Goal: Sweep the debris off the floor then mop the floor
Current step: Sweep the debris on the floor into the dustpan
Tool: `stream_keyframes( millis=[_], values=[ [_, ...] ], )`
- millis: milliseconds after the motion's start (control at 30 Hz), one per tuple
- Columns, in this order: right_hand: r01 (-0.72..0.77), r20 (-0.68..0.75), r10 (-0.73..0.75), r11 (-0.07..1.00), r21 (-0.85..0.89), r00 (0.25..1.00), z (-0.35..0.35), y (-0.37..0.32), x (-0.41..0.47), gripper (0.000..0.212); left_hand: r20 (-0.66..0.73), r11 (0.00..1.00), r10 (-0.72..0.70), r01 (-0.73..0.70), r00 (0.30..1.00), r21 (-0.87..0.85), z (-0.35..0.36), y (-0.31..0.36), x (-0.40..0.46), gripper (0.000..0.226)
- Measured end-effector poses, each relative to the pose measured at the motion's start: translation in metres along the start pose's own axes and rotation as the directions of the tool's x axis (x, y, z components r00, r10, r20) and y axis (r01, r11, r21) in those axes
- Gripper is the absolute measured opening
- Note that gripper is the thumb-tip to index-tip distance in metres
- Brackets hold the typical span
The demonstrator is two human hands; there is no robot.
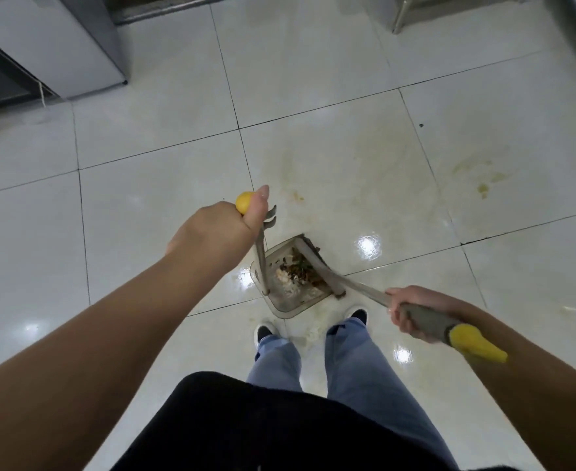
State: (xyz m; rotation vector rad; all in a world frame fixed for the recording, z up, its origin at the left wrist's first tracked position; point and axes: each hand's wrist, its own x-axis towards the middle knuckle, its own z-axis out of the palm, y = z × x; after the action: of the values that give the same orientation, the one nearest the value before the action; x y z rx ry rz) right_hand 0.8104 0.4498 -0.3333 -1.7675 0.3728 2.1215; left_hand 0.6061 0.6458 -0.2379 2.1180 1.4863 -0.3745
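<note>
Left hand fist round yellow-tipped dustpan handle; right hand grips grey broom handle. Dustpan on tiled floor just ahead of shoes; debris inside pan, broom head at its mouth. Yellowish stains on floor to right

A tall grey metal cabinet stands at the upper left. A thin white cord hangs down just beside its lower front edge. To the right of the cabinet, along the top, runs a dark metal door threshold. Far to the right of the cabinet, at the top, is a shiny steel furniture leg. Well below the cabinet are light blue trouser legs, dark shoes with white soles and a black top.
</note>
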Motion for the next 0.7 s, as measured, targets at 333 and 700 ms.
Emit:
stream_keyframes(
  millis=[333, 700],
  values=[
    [0.180, -0.218, -0.176, 0.984, -0.001, 0.960, -0.033, 0.016, -0.063, 0.014, 0.039, 0.993, 0.063, -0.059, 0.997, -0.103, 0.007, 0.000, -0.023, 0.064],
    [-0.019, -0.227, -0.209, 0.693, -0.720, 0.951, -0.024, 0.028, 0.040, 0.023, -0.082, 0.965, -0.188, 0.168, 0.979, -0.204, 0.045, 0.031, -0.058, 0.067]
  ],
)
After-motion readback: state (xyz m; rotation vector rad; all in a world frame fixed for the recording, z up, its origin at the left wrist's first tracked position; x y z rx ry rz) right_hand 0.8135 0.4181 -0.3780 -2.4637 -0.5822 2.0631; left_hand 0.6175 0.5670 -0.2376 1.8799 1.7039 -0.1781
